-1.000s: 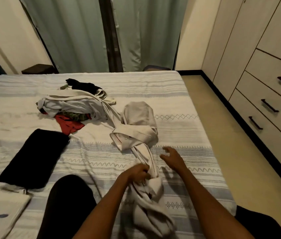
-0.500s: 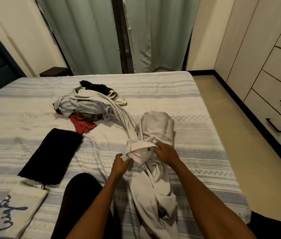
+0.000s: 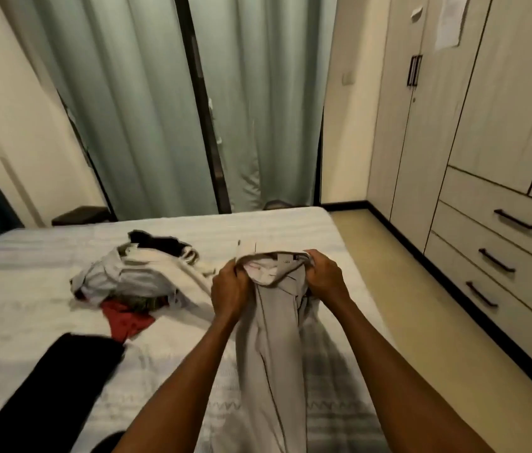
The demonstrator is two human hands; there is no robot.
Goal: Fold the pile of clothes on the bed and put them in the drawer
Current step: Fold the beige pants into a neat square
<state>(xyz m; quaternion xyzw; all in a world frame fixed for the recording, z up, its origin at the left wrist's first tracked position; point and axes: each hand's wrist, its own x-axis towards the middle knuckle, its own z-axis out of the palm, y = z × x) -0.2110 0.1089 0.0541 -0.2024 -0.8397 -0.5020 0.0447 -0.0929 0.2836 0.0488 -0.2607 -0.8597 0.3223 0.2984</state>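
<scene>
Both forearms are bare from the frame's lower edge up to the wrists, with no sleeves showing. The left hand [image 3: 229,291] and right hand [image 3: 326,278] wear no gloves, rings or watch.

1. I see no legible text anywhere.
2. Small label [image 3: 287,261] inside the waistband of the light grey trousers [image 3: 277,338]: print too blurred, I can't read it.
3. Paper sheet [image 3: 448,22] stuck on the wardrobe door [image 3: 473,93]: marks too faint, unreadable.
4. Smaller paper slip [image 3: 416,13] higher on the wardrobe: I see no readable characters.
</scene>
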